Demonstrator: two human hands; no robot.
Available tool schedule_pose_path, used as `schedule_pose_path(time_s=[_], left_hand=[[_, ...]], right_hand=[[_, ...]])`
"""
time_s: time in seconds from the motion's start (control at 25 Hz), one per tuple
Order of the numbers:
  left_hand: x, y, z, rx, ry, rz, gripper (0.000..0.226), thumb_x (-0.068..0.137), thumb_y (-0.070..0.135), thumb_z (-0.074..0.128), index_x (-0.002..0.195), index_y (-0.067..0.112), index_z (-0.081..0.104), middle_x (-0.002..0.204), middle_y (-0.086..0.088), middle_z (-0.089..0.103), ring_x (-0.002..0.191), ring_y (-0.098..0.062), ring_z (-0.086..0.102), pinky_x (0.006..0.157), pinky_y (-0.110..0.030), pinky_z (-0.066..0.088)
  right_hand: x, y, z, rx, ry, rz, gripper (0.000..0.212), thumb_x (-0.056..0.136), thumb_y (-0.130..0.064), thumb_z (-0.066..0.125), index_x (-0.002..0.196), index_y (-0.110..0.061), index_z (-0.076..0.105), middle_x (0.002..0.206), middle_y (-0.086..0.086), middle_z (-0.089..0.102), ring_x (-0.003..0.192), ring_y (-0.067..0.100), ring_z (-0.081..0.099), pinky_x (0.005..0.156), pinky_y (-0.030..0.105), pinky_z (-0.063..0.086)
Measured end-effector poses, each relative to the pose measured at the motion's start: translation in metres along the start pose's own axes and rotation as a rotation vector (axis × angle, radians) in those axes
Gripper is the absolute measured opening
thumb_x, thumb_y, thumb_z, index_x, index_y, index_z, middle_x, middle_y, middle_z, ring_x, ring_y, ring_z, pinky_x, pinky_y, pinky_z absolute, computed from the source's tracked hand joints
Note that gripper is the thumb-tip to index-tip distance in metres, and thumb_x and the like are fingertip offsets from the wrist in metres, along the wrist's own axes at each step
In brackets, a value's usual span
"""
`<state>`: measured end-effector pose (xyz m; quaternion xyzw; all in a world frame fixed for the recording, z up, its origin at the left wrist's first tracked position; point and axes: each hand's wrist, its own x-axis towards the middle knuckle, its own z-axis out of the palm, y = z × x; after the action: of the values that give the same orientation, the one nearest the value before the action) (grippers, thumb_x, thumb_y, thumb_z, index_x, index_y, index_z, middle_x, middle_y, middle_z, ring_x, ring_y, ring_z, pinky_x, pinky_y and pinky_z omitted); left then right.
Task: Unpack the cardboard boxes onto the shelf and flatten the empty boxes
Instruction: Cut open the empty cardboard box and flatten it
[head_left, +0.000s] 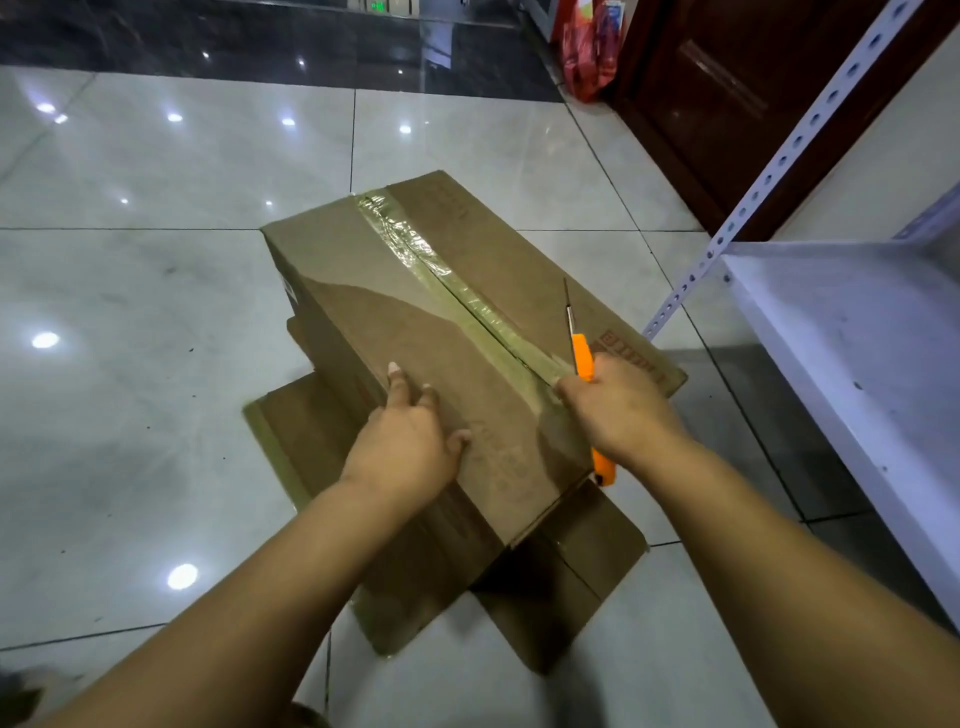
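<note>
Floor (156, 291): glossy pale marble tiles with dark grout lines and ceiling-light reflections; a black polished band runs along the top of the frame; dark wooden door (737, 98) upper right, red plastic bag (584, 62) beside it. White metal shelf (852, 343) with a perforated upright fills the right edge; its deck is bare and scuffed.

Sealed cardboard box (363, 291) sits at centre frame on a flattened box (566, 577) lying on the floor; yellowed tape (415, 244) runs along its top seam. Red print near the box's right edge is too blurred to read.

Your left hand (405, 447) rests on the box top, fingers spread, tips at the left edge. Your right hand (618, 405) grips an orange utility knife (583, 356), fingers curled round the handle, blade extended toward the upper frame, at the near end of the seam.

Open floor lies left and above the box; the shelf stands close on the right.
</note>
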<state>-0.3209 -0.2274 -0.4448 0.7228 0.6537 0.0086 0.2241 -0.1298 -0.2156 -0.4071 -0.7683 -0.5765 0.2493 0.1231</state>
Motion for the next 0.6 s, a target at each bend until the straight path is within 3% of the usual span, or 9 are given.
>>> schedule_pose_path(time_s=[0.08, 0.16, 0.28, 0.44, 0.6], left_hand=[[-0.003, 0.013, 0.004, -0.03, -0.076, -0.038, 0.089, 0.091, 0.06, 0.043, 0.152, 0.007, 0.006, 0.156, -0.02, -0.019, 0.137, -0.043, 0.028, 0.11, -0.041, 0.031], [-0.003, 0.02, 0.008, -0.092, -0.112, -0.052, 0.101, 0.088, 0.062, 0.046, 0.151, 0.005, -0.008, 0.151, -0.02, -0.032, 0.142, -0.046, 0.01, 0.115, -0.043, 0.021], [0.006, 0.013, 0.009, -0.185, -0.164, -0.055, 0.102, 0.088, 0.057, 0.048, 0.149, 0.007, -0.017, 0.147, -0.013, -0.042, 0.142, -0.045, -0.008, 0.117, -0.047, 0.011], [0.023, -0.02, -0.004, -0.223, -0.142, 0.002, 0.097, 0.089, 0.052, 0.053, 0.151, 0.012, -0.01, 0.152, -0.001, -0.036, 0.143, -0.037, -0.016, 0.118, -0.047, 0.005], [0.036, -0.05, -0.014, -0.151, -0.038, -0.016, 0.075, 0.094, 0.048, 0.047, 0.153, 0.021, 0.009, 0.158, 0.0, -0.021, 0.145, -0.029, -0.015, 0.118, -0.047, 0.005]], right_hand=[[0.01, 0.02, -0.01, -0.255, 0.05, -0.041, 0.021, 0.093, -0.033, 0.047, 0.091, -0.013, 0.054, 0.091, 0.009, 0.056, 0.095, 0.034, 0.057, 0.072, 0.034, 0.039], [0.012, 0.035, -0.013, -0.407, 0.013, -0.051, 0.031, 0.094, -0.032, 0.048, 0.112, -0.007, 0.055, 0.109, 0.014, 0.061, 0.102, 0.035, 0.056, 0.078, 0.036, 0.043], [0.01, 0.046, -0.008, -0.42, -0.012, -0.082, 0.034, 0.093, -0.032, 0.049, 0.116, -0.008, 0.055, 0.113, 0.016, 0.062, 0.101, 0.034, 0.057, 0.083, 0.038, 0.044], [0.004, 0.039, 0.0, -0.438, 0.017, -0.166, 0.029, 0.093, -0.037, 0.046, 0.105, -0.014, 0.058, 0.104, 0.012, 0.065, 0.093, 0.032, 0.059, 0.086, 0.04, 0.045], [-0.007, 0.019, 0.013, -0.451, 0.039, -0.205, 0.028, 0.094, -0.041, 0.044, 0.105, -0.017, 0.055, 0.105, 0.01, 0.065, 0.096, 0.032, 0.059, 0.077, 0.037, 0.039]])
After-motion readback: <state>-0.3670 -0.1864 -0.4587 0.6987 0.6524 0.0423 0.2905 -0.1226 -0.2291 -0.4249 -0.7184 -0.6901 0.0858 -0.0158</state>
